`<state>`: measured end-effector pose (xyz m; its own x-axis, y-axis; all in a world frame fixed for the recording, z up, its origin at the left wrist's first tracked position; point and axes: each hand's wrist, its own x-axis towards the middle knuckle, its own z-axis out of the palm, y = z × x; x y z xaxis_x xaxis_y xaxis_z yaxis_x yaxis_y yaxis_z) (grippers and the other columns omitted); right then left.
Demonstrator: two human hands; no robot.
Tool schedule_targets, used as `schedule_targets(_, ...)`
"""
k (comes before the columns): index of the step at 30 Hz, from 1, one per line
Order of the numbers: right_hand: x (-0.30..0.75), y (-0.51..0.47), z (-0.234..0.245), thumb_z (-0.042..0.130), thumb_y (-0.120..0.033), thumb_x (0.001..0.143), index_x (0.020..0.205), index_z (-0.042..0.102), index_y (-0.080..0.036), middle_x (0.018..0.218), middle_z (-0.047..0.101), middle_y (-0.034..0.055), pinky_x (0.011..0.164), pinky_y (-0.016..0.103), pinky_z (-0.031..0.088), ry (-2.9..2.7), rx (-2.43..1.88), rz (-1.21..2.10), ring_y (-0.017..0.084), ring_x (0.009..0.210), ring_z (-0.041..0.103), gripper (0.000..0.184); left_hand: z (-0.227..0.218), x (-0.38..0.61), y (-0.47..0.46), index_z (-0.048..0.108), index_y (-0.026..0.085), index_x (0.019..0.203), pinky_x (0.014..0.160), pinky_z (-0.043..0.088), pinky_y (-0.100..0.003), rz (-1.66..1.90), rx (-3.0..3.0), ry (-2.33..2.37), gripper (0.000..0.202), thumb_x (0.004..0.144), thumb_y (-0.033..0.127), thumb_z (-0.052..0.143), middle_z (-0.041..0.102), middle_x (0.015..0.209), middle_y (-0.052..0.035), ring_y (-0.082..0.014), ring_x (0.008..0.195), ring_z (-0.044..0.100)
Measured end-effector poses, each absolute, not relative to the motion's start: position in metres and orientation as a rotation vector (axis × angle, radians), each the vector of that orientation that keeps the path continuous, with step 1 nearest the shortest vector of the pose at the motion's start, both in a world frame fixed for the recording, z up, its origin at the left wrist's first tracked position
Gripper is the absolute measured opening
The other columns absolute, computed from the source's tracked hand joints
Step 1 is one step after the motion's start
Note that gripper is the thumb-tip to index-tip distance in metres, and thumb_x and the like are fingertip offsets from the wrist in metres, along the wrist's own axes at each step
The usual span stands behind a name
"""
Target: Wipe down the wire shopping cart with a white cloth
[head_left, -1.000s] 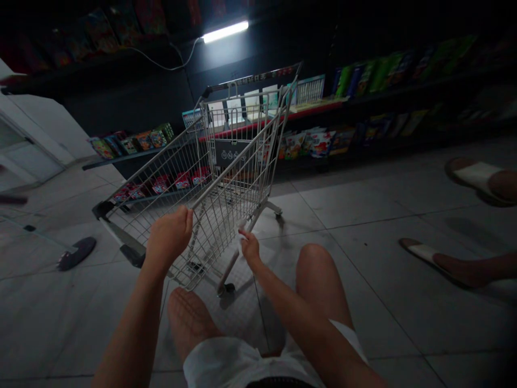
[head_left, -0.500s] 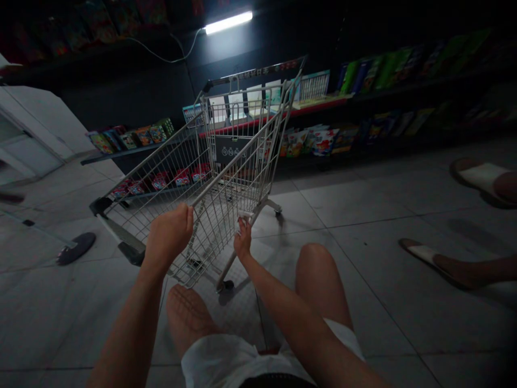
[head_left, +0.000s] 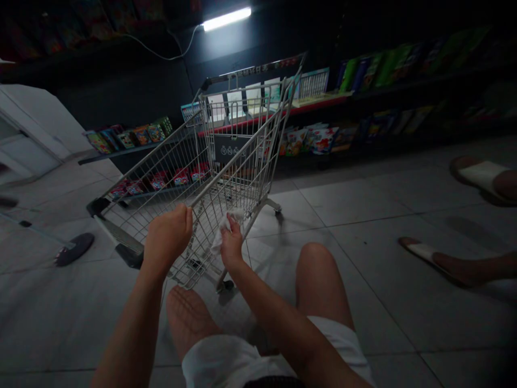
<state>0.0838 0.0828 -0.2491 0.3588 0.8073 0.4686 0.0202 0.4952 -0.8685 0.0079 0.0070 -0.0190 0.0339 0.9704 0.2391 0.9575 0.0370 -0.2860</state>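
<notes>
A wire shopping cart (head_left: 242, 161) stands on the tiled floor in front of me, its basket empty. My left hand (head_left: 169, 231) is closed around the top rail of the cart's near side. Lower down, my right hand (head_left: 231, 243) grips a crumpled white cloth (head_left: 218, 240) against the wires of the same side, near the basket's bottom edge. Part of the cloth is hidden behind my fingers. A dark panel with round symbols (head_left: 231, 149) hangs inside the basket's far end.
Shelves with books (head_left: 252, 101) and bright packets (head_left: 321, 140) run behind the cart under a tube light (head_left: 226, 19). A mop-like tool with a round dark head (head_left: 75, 249) rests on the floor at left. Another person's sandalled foot (head_left: 440, 264) is at right.
My right hand has moved left along the cart's side with the white cloth, more of which now shows. The left hand stays on the rail.
</notes>
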Motion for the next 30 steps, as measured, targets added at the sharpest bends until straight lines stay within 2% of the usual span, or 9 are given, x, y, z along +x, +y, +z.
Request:
schedule_targets(4,0.095,0.064,-0.166,0.043,-0.012,0.086,0.139,0.055,-0.024,0.137,0.051,0.0082,0.114,0.037,0.042,-1.247,-0.824,0.366,0.019,0.130,0.049,0.055,-0.020,0.008,0.006,0.058,0.018,0.095,0.060,0.038,-0.033,0.051,-1.957,-1.933,0.048,0.101,0.039,0.016,0.071,0.079,-0.0119,-0.0292,0.075,0.070)
schedule_targets(7,0.106,0.070,-0.142,0.046,-0.012,0.088,0.133,0.061,-0.030,0.141,0.050,0.0035,0.120,0.040,0.036,-1.587,-0.647,0.146,0.020,0.136,0.043,0.051,-0.021,0.004,0.004,0.058,0.017,0.096,0.059,0.037,-0.032,0.054,-1.969,-1.909,0.046,0.101,0.038,0.016,0.072,0.080,-0.0124,-0.0289,0.075,0.071)
schedule_targets(11,0.136,0.119,-0.172,0.049,-0.012,0.086,0.120,0.070,-0.029,0.133,0.056,0.0046,0.118,0.042,0.038,-1.683,-0.642,0.054,0.022,0.131,0.045,0.044,-0.021,-0.007,0.001,0.058,0.018,0.094,0.057,0.033,-0.032,0.064,-1.970,-1.887,0.048,0.101,0.041,0.017,0.072,0.079,-0.0114,-0.0286,0.074,0.070)
schedule_targets(16,0.175,0.174,-0.200,0.048,-0.007,0.076,0.123,0.067,-0.018,0.128,0.057,0.0110,0.113,0.044,0.042,-1.220,-1.033,0.350,0.022,0.123,0.052,0.052,-0.019,-0.023,-0.004,0.059,0.020,0.089,0.057,0.030,-0.031,0.060,-1.953,-1.918,0.046,0.101,0.046,0.023,0.071,0.076,-0.0083,-0.0264,0.072,0.069)
schedule_targets(21,0.176,0.173,-0.161,0.043,-0.007,0.078,0.135,0.058,-0.021,0.134,0.053,0.0095,0.117,0.043,0.039,-1.105,-0.991,0.244,0.020,0.130,0.048,0.061,-0.017,-0.032,-0.011,0.059,0.021,0.084,0.059,0.030,-0.030,0.015,-1.947,-1.975,0.048,0.100,0.051,0.025,0.068,0.072,-0.0050,-0.0217,0.069,0.066)
schedule_targets(25,0.161,0.163,-0.127,0.041,-0.004,0.081,0.139,0.054,-0.028,0.144,0.046,0.0048,0.120,0.044,0.036,-1.271,-0.822,0.137,0.019,0.138,0.041,0.063,-0.011,-0.027,-0.008,0.060,0.021,0.077,0.060,0.032,-0.030,-0.078,-1.956,-2.042,0.055,0.100,0.054,0.022,0.070,0.087,-0.0065,-0.0212,0.079,0.066)
schedule_targets(27,0.147,0.153,-0.134,0.042,-0.002,0.081,0.139,0.054,-0.027,0.146,0.044,0.0050,0.120,0.045,0.036,-1.346,-0.819,0.102,0.020,0.139,0.040,0.064,-0.006,-0.015,0.002,0.063,0.021,0.086,0.062,0.035,-0.030,-0.165,-1.949,-2.081,0.055,0.100,0.054,0.021,0.071,0.097,-0.0079,-0.0228,0.087,0.066)
schedule_targets(30,0.124,0.124,-0.177,0.047,-0.003,0.080,0.132,0.061,-0.025,0.143,0.048,0.0076,0.117,0.048,0.038,-1.498,-0.827,0.055,0.024,0.136,0.042,0.058,0.000,0.009,0.028,0.062,0.020,0.107,0.068,0.041,-0.031,-0.262,-2.013,-2.068,0.053,0.100,0.051,0.020,0.072,0.104,-0.0097,-0.0243,0.092,0.067)
